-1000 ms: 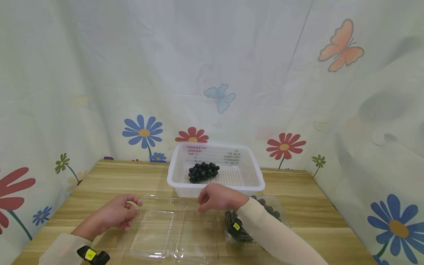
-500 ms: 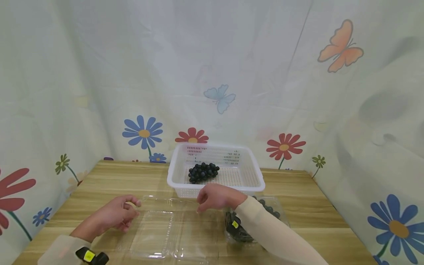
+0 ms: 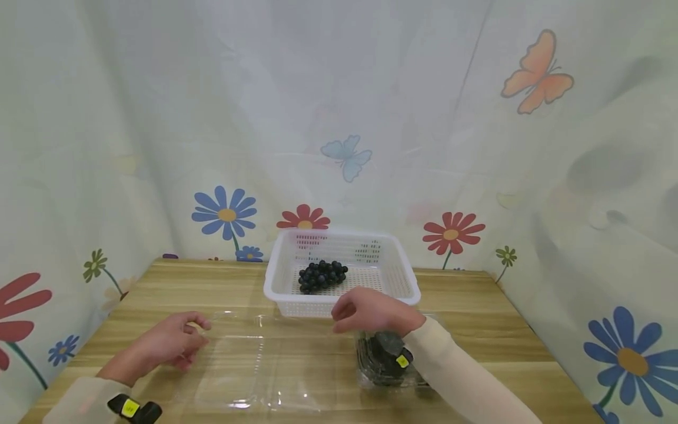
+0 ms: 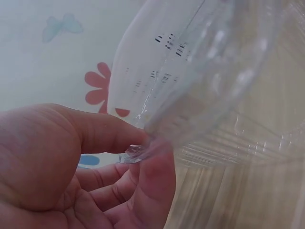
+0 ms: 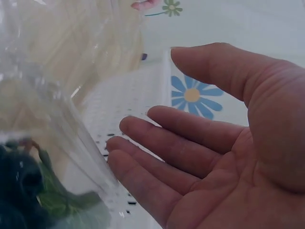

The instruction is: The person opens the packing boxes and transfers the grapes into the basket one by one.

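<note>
My left hand [image 3: 168, 343] pinches the left far edge of an open, clear plastic clamshell box [image 3: 230, 377] between thumb and fingers. The left wrist view shows the transparent rim [image 4: 138, 151] in that pinch. Past the box's right side is my right hand [image 3: 377, 312], held palm inward with its fingers extended and nothing between them. Below its forearm sits a second clear box [image 3: 378, 374] with dark grapes, partly hidden by the sleeve. In the right wrist view, dark grapes [image 5: 19, 186] and a green leaf [image 5: 69, 202] show behind plastic beside the fingertips.
A white perforated basket [image 3: 296, 306] stands behind the hands, with a bunch of dark grapes [image 3: 322, 275] on its left side. The wooden table [image 3: 212, 282] ends against a flower-printed curtain [image 3: 349, 88].
My right hand has moved to the right, away from the open clamshell box, and its fingers have loosened. The left hand keeps its pinch and shifts slightly left in the view.
</note>
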`<state>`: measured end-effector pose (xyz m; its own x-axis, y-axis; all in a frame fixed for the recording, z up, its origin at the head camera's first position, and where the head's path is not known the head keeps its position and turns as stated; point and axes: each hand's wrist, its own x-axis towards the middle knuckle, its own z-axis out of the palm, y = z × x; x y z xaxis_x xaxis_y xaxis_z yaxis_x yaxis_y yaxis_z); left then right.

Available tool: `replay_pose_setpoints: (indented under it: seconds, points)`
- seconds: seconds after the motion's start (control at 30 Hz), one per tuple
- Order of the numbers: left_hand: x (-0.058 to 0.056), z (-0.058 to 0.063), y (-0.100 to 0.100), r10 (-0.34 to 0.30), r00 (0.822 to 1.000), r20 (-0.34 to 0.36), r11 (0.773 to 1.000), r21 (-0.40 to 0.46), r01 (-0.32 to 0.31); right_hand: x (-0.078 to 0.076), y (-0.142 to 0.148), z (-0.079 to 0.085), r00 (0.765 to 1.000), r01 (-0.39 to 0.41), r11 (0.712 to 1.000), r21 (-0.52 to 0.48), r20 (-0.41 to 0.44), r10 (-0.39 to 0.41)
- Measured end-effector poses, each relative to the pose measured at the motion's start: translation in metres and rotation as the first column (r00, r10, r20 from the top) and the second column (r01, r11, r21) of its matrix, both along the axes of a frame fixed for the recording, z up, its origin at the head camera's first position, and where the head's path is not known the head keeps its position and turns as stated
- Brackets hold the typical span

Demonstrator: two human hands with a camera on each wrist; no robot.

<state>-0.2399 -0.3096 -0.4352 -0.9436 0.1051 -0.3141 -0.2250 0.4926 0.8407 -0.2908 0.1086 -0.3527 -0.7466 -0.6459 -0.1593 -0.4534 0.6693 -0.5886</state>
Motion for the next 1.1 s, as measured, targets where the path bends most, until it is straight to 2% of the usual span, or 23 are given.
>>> replay_pose_setpoints:
  seconds: [0.13,0.37,0.7,0.8,0.87,0.93,1.0,1.1]
  points:
    - [-0.002,0.0,-0.006,0.014,1.0,0.013,0.999,-0.03,-0.014,0.002,0.01,0.003,1.0,0.009,0.999,-0.045,0.024,-0.008]
    - [-0.007,0.001,-0.016,0.022,0.999,0.027,0.996,-0.087,-0.02,0.006,0.027,0.005,0.999,-0.022,0.996,-0.087,0.022,0.024]
    - [-0.007,0.013,-0.014,0.003,0.999,0.043,0.984,-0.176,0.005,0.018,0.054,0.01,1.0,-0.024,0.991,-0.134,0.008,0.025]
    - [-0.006,0.018,-0.01,0.007,0.999,0.054,0.971,-0.237,0.006,0.021,0.062,0.01,1.0,-0.018,0.988,-0.153,0.007,0.019]
    - [-0.007,0.022,-0.007,-0.004,0.999,0.043,0.948,-0.319,0.018,0.022,0.069,0.01,1.0,-0.018,0.987,-0.161,-0.003,0.018]
    - [-0.007,0.028,-0.003,-0.027,1.0,0.011,0.908,-0.418,0.029,0.023,0.074,0.009,1.0,-0.009,0.986,-0.169,0.0,0.009]
    - [-0.007,0.034,0.002,-0.069,0.996,-0.054,0.857,-0.514,0.032,0.024,0.079,0.008,1.0,-0.003,0.983,-0.184,0.003,0.003]
    - [-0.003,0.042,0.015,-0.128,0.978,-0.163,0.763,-0.646,-0.008,0.026,0.086,0.007,1.0,0.006,0.977,-0.215,0.009,-0.004]
